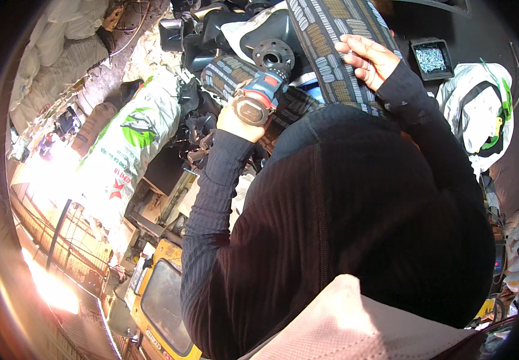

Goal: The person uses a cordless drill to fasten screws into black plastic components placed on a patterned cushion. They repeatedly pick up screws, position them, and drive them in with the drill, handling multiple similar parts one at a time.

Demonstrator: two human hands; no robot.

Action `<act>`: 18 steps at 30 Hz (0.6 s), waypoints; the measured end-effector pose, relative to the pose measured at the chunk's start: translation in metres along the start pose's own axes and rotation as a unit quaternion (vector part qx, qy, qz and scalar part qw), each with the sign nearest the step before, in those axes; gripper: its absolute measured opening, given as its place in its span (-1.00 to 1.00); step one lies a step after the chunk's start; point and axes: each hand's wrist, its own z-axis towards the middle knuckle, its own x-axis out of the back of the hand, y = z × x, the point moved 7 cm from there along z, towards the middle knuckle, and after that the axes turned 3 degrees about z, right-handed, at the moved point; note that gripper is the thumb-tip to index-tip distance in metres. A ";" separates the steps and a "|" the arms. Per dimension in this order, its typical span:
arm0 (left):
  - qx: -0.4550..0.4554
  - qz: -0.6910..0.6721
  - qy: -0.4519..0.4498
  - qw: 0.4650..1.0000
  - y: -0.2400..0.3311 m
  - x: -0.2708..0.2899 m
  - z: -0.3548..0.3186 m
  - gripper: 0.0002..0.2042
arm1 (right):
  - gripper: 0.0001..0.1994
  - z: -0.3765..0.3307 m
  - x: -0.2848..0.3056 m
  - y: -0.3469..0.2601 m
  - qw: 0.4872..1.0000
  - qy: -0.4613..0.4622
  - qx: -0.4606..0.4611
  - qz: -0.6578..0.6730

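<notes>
My left hand (241, 123) is wrapped round the grip of a blue and red cordless drill (258, 99). Its chuck points away from me, close to a black round flange (273, 55) with holes in it. My right hand (370, 60) has its fingers bent over a long dark piece covered in patterned fabric (331, 54), with gold and grey blocks. Whatever those fingers pinch is too small to make out. Another piece in the same fabric (226, 75) lies beside the drill, partly hidden by it.
A black tray of small screws (431, 59) sits right of my right hand. Beside it is a white bag (475, 114) with green and black parts. Black plastic parts (211, 36) pile up at the far side. Long white and green sacks (130, 138) lie left, above a yellow machine (166, 300).
</notes>
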 end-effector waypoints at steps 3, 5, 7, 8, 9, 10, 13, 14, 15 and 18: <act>-0.089 0.051 0.055 0.993 0.016 0.005 0.002 -0.46 | -0.78 0.013 0.003 0.003 1.000 -0.001 0.003 0.029; -0.107 0.054 0.084 0.989 0.019 0.005 0.002 -0.43 | -0.78 0.018 0.008 0.005 0.999 0.027 0.005 0.044; -0.045 0.030 0.055 0.997 0.008 -0.003 0.006 -0.41 | -0.75 0.019 0.002 0.004 0.999 -0.009 0.020 0.030; -0.016 0.017 0.042 0.999 0.003 -0.007 0.007 -0.40 | -0.74 0.018 0.001 0.003 0.999 -0.015 0.027 0.024; -0.007 0.016 0.054 0.998 0.001 -0.009 0.006 -0.39 | -0.69 0.016 -0.005 0.003 0.998 -0.044 0.040 0.006; 0.007 0.021 0.047 0.999 -0.001 -0.012 0.006 -0.39 | -0.69 0.015 -0.005 0.004 0.999 -0.030 0.042 -0.013; 0.041 -0.009 0.056 0.998 -0.005 -0.014 0.001 -0.39 | -0.68 0.010 -0.014 0.002 0.994 -0.051 0.085 -0.042; 0.022 -0.029 0.080 0.996 -0.002 -0.009 -0.002 -0.41 | -0.68 0.009 -0.016 0.004 0.994 -0.050 0.085 -0.045; 0.011 -0.048 0.093 0.994 0.001 -0.005 -0.005 -0.43 | -0.68 0.008 -0.016 0.006 0.994 -0.046 0.087 -0.048; -0.014 -0.106 0.133 0.985 0.014 0.009 -0.023 -0.60 | -0.72 0.004 -0.016 0.016 0.996 -0.039 0.075 -0.021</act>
